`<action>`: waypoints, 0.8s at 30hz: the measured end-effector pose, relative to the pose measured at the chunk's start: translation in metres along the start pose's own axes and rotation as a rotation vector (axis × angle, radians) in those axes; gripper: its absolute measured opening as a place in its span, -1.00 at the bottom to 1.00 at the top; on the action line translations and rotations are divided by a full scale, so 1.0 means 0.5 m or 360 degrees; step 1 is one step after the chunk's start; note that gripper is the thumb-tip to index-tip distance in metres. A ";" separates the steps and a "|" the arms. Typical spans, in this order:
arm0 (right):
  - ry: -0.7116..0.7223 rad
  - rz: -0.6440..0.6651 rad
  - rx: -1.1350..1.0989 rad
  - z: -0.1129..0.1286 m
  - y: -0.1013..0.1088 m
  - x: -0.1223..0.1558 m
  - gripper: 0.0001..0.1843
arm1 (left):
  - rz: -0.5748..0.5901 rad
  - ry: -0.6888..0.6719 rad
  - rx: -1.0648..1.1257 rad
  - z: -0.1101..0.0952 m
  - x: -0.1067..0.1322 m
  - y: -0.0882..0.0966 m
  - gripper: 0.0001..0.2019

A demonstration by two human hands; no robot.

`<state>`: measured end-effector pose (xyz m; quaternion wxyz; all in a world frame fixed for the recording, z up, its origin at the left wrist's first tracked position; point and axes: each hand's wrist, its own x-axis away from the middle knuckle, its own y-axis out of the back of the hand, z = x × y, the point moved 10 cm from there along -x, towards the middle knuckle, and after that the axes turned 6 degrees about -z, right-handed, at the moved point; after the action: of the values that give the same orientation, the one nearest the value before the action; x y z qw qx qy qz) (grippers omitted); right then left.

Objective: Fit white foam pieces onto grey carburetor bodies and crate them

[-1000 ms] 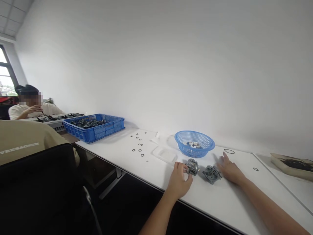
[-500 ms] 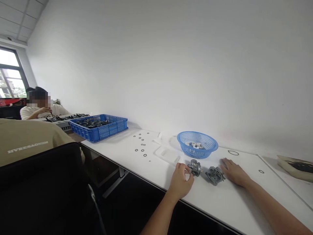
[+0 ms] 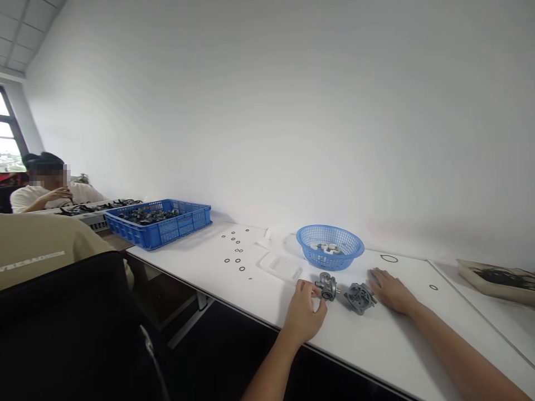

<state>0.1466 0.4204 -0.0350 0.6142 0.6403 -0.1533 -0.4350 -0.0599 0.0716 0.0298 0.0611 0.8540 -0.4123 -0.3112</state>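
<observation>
A small grey metal carburetor (image 3: 327, 286) with brass-coloured tips on its right stands on the white table. My left hand (image 3: 305, 312) grips its left side, with the thumb low in front and the fingers behind. Just right of it sits a larger grey carburetor body (image 3: 360, 298), its hollow side facing me; neither hand visibly grips it. My right hand (image 3: 392, 291) lies flat on the table right beside that body, fingers stretched out and holding nothing.
A blue mesh basket (image 3: 358, 248) holds white parts. Left of it lie a clear plastic tray (image 3: 267, 262) and several black rings (image 3: 242, 269). A blue crate (image 3: 184, 227) of dark metal parts stands farther left, near two people. At right are a large gasket ring (image 3: 389, 258) and an open box (image 3: 480, 283).
The whole view has shifted slightly to the right. My hands and both carburetor parts keep nearly the same places relative to each other.
</observation>
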 end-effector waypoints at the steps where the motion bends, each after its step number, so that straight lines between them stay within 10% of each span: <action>1: 0.0002 0.0003 0.0000 0.001 0.001 0.001 -0.48 | -0.0001 -0.0003 -0.0006 -0.001 0.000 0.000 -0.76; 24: 0.0030 0.0047 0.0000 0.018 0.022 0.015 -0.47 | 0.0000 -0.0038 -0.0057 -0.005 -0.001 0.000 -0.76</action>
<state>0.1478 0.4067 -0.0266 0.6220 0.6420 -0.1569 -0.4199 -0.0586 0.0716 0.0319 0.0717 0.8490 -0.4075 -0.3287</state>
